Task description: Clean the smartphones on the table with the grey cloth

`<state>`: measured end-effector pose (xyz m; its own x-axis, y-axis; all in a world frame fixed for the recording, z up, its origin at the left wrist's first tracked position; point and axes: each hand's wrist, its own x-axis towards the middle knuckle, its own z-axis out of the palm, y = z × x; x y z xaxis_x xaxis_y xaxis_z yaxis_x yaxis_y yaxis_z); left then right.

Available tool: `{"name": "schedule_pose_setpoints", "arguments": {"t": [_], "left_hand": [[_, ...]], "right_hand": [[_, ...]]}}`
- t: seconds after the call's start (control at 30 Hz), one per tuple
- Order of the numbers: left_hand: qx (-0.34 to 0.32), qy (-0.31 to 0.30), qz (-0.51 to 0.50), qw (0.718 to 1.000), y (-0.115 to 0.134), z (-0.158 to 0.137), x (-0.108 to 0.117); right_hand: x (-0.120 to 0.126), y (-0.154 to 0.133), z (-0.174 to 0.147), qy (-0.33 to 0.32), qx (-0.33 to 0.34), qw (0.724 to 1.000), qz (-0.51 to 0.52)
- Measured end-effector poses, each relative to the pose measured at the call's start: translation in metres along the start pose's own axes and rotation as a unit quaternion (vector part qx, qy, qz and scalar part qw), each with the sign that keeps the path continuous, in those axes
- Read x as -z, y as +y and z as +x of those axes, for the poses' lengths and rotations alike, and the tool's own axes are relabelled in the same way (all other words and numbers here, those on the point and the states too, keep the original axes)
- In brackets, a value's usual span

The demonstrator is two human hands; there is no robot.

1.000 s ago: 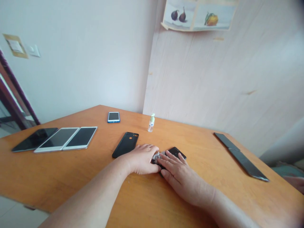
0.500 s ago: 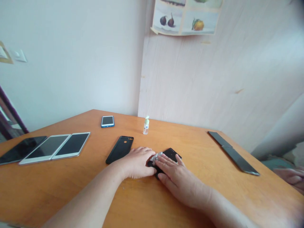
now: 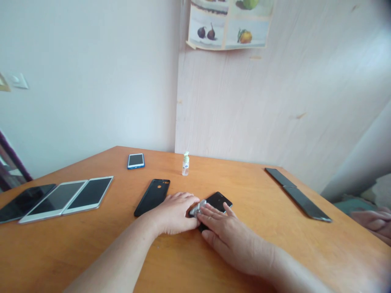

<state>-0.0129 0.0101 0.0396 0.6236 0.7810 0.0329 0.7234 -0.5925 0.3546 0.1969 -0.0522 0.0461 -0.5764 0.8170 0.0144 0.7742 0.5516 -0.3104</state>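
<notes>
Black phone (image 3: 218,201) lies on the table (image 3: 183,264), dead ahead of the person, long axis slanting from near-left to far-right. Right hand (image 3: 226,228) comes in from the near-right side, across the phone; left hand (image 3: 175,212) is at its near-left end. Both hands about equally near. Grey-white wad (image 3: 200,206) sits on the phone between the hands, under the right fingertips.

Right hand: flat, fingers side by side and stretched out over the wad, thumb toward the near edge; can't tell if the wad is pinched underneath. Left hand: curved, thumb and fingers apart around the phone's end; can't tell if it's clamped on the edges.

Containers: pump bottle (image 3: 185,165) upright beyond the hands, looks like clear liquid inside. Case (image 3: 152,198) just beside left hand, slanting the same way; its depth is hard to judge. Blue phone (image 3: 136,160) farther back, white-framed front, seems seated in a blue cover.
</notes>
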Motion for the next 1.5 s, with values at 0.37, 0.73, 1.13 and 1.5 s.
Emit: {"name": "schedule_pose_setpoints", "arguments": {"t": [0.37, 0.73, 1.13, 1.5], "left_hand": [[0.010, -0.010, 0.003, 1.000, 0.003, -0.001, 0.003], [0.038, -0.021, 0.021, 0.999, -0.001, -0.001, 0.001], [0.025, -0.034, 0.030, 0.999, 0.004, -0.002, 0.007], [0.019, -0.027, 0.021, 0.999, 0.002, -0.002, 0.005]], "right_hand": [[-0.004, 0.040, 0.008, 0.051, -0.138, 0.987, -0.065], [-0.006, 0.054, 0.016, 0.067, -0.202, 0.975, -0.065], [0.022, 0.037, -0.012, 0.023, -0.128, 0.989, -0.072], [0.020, -0.004, -0.019, -0.002, 0.038, 0.999, -0.006]]}}
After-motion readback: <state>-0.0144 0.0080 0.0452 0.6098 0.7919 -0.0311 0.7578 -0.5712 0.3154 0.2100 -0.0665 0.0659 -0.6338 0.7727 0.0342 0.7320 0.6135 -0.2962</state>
